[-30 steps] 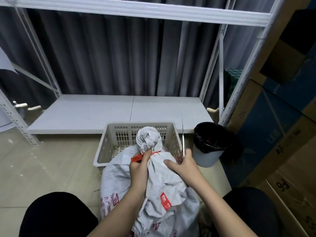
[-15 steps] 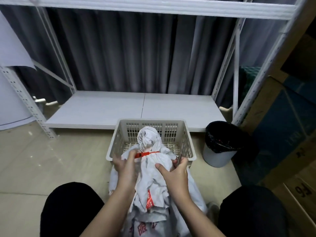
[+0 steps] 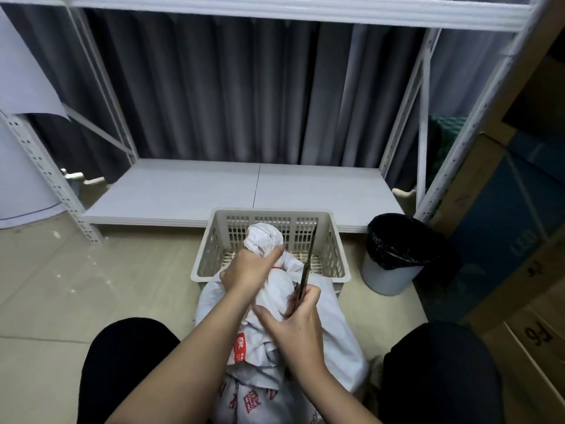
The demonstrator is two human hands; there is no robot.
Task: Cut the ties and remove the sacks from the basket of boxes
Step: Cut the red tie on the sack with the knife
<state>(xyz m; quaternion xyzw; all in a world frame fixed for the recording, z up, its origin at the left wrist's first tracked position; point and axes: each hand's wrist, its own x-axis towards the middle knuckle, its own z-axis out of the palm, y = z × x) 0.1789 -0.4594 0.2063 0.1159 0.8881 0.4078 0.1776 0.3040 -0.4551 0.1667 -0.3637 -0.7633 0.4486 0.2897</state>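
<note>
White woven sack (image 3: 275, 289), neck gripped by the left hand (image 3: 247, 269) over the basket (image 3: 208, 255); right hand (image 3: 293, 325) holds scissors (image 3: 307, 264) upright. Next, blades must reach the red tie (image 3: 276, 268).

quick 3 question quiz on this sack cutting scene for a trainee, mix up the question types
1. True or false: the left hand grips the sack at its tied neck.
2. Which hand holds the scissors? A) left B) right C) neither
3. Fill in: the bin with the black liner stands to the ____ of the basket.

Key:
1. True; only a bit of the red tie shows beside the fingers.
2. B; the right hand holds them, blades pointing up.
3. right
</note>
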